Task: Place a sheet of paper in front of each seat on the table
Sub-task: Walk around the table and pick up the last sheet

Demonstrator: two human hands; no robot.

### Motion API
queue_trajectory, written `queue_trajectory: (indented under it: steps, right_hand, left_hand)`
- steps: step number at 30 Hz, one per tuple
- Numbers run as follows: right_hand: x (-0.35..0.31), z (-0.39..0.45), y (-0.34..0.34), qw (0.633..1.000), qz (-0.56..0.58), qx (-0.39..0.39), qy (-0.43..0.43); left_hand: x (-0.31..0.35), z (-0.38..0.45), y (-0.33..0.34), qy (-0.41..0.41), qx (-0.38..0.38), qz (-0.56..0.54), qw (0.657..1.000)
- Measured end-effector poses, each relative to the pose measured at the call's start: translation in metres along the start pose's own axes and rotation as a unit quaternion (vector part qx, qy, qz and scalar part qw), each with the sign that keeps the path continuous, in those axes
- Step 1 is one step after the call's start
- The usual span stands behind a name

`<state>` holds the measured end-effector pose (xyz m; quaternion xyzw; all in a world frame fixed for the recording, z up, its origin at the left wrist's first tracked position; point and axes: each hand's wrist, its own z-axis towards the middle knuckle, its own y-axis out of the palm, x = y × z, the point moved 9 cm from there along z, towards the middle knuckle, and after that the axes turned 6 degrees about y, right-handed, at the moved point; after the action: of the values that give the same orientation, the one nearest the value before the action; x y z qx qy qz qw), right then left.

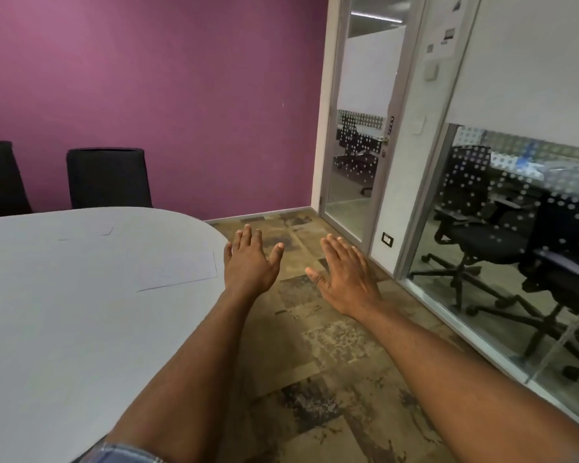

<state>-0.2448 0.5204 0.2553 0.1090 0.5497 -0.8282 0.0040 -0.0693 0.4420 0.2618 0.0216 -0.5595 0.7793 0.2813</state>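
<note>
Purple-walled room: two paper sheets (178, 270) lie on the bench (64, 312); beside it, both hands (249, 262) (345, 279) empty, fingers (248, 233) spread; remaining seats unseen.

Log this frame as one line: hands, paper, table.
left hand: open, empty | right hand: open, empty | sheet of paper: flat near table end | second sheet: before chair

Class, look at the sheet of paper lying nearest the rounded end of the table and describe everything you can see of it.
The sheet of paper is white, plain and rectangular, with no print that can be made out. It lies flat on the pale grey table, close to the rounded end, set at a slight angle. Its edges show as thin dark lines against the tabletop. Nothing rests on it. The left hand hovers open just beyond its right edge, not touching it.
</note>
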Motion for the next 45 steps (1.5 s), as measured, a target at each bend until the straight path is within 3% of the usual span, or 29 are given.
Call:
queue_trajectory:
  steps: [6,14,21,25,28,30,31,32,35,37,40,42,45]
  right_hand:
    - [-0.014,0.091,0.072,0.997,0.008,-0.046,-0.056]
    - [-0.076,0.177,0.168,0.984,0.063,-0.118,-0.118]
    - [-0.145,0.245,0.274,0.956,0.117,-0.197,-0.183]
    - [-0.183,0.298,0.341,0.936,0.143,-0.252,-0.201]
    - [-0.210,0.340,0.396,0.915,0.161,-0.310,-0.201]
    - [-0.222,0.369,0.431,0.903,0.171,-0.348,-0.185]
    - [-0.227,0.382,0.447,0.898,0.175,-0.362,-0.177]
    - [-0.232,0.395,0.464,0.894,0.176,-0.375,-0.169]
    - [-0.244,0.433,0.512,0.886,0.172,-0.407,-0.141]
    - [-0.250,0.455,0.538,0.884,0.165,-0.422,-0.120]
    - [-0.262,0.477,0.565,0.885,0.145,-0.424,-0.122]
    - [-0.272,0.484,0.578,0.885,0.127,-0.427,-0.133]
    - [-0.281,0.482,0.596,0.877,0.075,-0.447,-0.160]
  left_hand:
    - [-0.055,0.059,0.051,-0.072,-0.003,-0.013,0.997]
    - [-0.178,0.067,0.071,-0.210,-0.002,0.041,0.977]
    - [-0.271,0.068,0.099,-0.317,-0.002,0.051,0.947]
    - [-0.310,0.099,0.126,-0.348,-0.002,0.076,0.935]
    - [-0.344,0.132,0.152,-0.411,0.007,0.032,0.911]
    - [-0.369,0.147,0.174,-0.497,0.028,-0.050,0.866]
    - [-0.380,0.150,0.187,-0.551,0.051,-0.116,0.825]
    - [-0.390,0.151,0.202,-0.607,0.089,-0.196,0.765]
    - [-0.403,0.154,0.250,-0.705,0.223,-0.429,0.519]
    - [-0.410,0.158,0.276,-0.733,0.251,-0.468,0.426]
    - [-0.415,0.156,0.293,-0.784,0.278,-0.437,0.341]
    - [-0.418,0.153,0.295,-0.817,0.283,-0.401,0.302]
    - [-0.434,0.157,0.303,-0.822,0.290,-0.392,0.293]
